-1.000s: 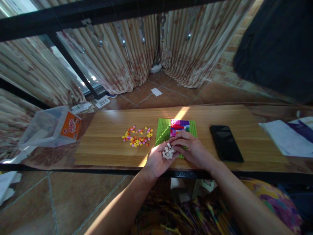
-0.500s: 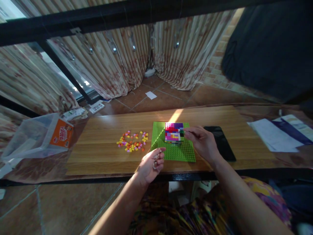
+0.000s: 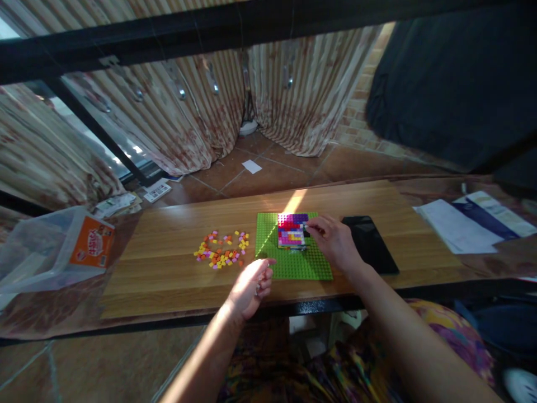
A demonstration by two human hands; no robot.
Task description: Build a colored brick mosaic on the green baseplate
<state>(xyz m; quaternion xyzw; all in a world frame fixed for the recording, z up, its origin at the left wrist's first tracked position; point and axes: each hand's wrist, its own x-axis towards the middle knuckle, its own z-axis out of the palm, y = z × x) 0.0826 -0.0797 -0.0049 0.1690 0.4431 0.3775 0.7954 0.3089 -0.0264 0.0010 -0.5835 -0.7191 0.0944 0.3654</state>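
A block of toy bricks (image 3: 290,230) in red, purple, pink, yellow and white stands on a green baseplate (image 3: 310,264). At its right side is my right hand (image 3: 333,239), thumb and forefinger pinched on a small white brick (image 3: 306,226) against the upper right edge. My left hand (image 3: 252,285) is curled, palm up, at the baseplate's front left corner, cupping small whitish bricks (image 3: 258,287) partly hidden by the fingers. Left of the baseplate lies a loose pile of small yellow, orange and pink bricks (image 3: 220,257).
All this rests on a wooden board (image 3: 168,268). A black tablet (image 3: 370,244) lies right of my right hand, with papers (image 3: 457,226) farther right. A clear plastic bin with an orange label (image 3: 93,242) stands at the far left. Striped curtains (image 3: 289,106) hang behind.
My view has shifted slightly. My right hand has come in closer against the right edge of the brick block; my left hand stays curled in the same place by the baseplate.
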